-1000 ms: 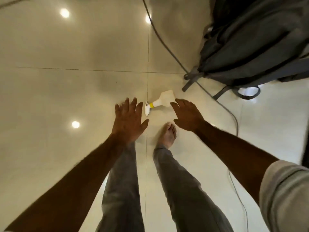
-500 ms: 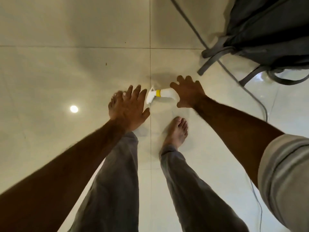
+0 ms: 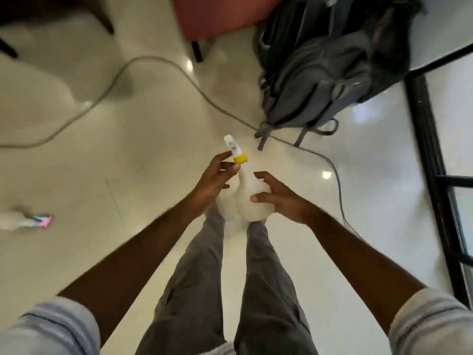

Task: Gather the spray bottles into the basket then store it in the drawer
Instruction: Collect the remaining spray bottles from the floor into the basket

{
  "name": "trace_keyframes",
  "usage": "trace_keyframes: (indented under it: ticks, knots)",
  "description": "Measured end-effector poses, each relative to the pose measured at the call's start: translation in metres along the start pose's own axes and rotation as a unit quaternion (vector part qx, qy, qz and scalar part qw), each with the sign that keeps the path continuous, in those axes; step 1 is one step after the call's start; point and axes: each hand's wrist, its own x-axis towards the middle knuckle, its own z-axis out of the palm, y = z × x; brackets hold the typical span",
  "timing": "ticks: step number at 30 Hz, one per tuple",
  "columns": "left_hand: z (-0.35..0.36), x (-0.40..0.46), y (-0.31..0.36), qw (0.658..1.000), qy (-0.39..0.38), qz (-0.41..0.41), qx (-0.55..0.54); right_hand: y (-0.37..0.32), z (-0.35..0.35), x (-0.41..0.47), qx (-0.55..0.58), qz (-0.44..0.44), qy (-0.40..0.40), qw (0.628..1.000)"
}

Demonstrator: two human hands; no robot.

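Note:
A white spray bottle (image 3: pixel 249 198) with a yellow collar and white nozzle is held up off the floor, nozzle pointing away from me. My right hand (image 3: pixel 280 198) is shut around its round body. My left hand (image 3: pixel 216 179) touches the bottle's neck just below the yellow collar, fingers loosely curled. A second spray bottle (image 3: pixel 28 221) with a pink and blue head lies blurred on the floor at the far left. No basket or drawer is in view.
A grey backpack (image 3: pixel 327 70) leans at the upper right, with a grey cable (image 3: pixel 143 62) snaking across the glossy tiled floor beside it. A black metal frame (image 3: pixel 432 160) runs down the right edge. A reddish seat (image 3: pixel 217 14) stands at the top.
The white bottle lay on the floor with both hands reaching toward it; now my right hand has lifted it and my left hand has come to its neck. The view has risen and widened.

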Motion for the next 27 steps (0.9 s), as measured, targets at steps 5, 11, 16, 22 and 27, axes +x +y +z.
trace_keyframes:
  ticks: [5, 11, 16, 22, 27]
  knots:
    - [0.035, -0.082, 0.073, 0.989, -0.103, 0.085, 0.063, -0.020, 0.042, -0.119, 0.086, -0.070, 0.021, 0.994]
    - [0.133, -0.160, 0.091, 0.922, -0.257, 0.143, 0.252, 0.023, 0.071, -0.253, 0.120, -0.127, 0.185, 0.967]
    - [0.249, -0.230, 0.052, 0.821, -0.366, 0.216, 0.380, 0.120, 0.101, -0.356, 0.187, -0.182, 0.351, 0.899]
    - [0.379, -0.349, -0.051, 0.685, -0.502, 0.241, 0.470, 0.275, 0.171, -0.493, 0.309, -0.247, 0.499, 0.771]
    - [0.454, -0.432, -0.161, 0.584, -0.583, 0.203, 0.527, 0.399, 0.236, -0.580, 0.430, -0.268, 0.628, 0.590]
